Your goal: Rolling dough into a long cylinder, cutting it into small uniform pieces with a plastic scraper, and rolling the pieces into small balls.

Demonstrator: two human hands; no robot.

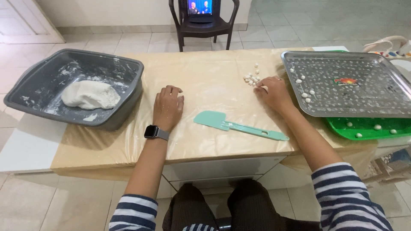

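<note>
Where small white dough balls [251,78] cluster on a table [205,77] covered in smooth beige plastic sheeting, the right hand [272,90] rests just beside them, fingers curled down against the sheet; whether it pinches a ball cannot be told; beyond the balls, a dark plastic chair [203,23] stands on pale floor tiles; left of the balls, the left hand [168,107] lies flat and empty, fingers loosely bent, a dark watch at its wrist; between the hands lies a mint-green spatula [238,125]; right of the balls, a shiny steel tray [349,83] dotted with more balls overlaps a green tray [364,128]; far left, a floury grey tub [77,85] holds a soft white dough lump [90,95].
</note>
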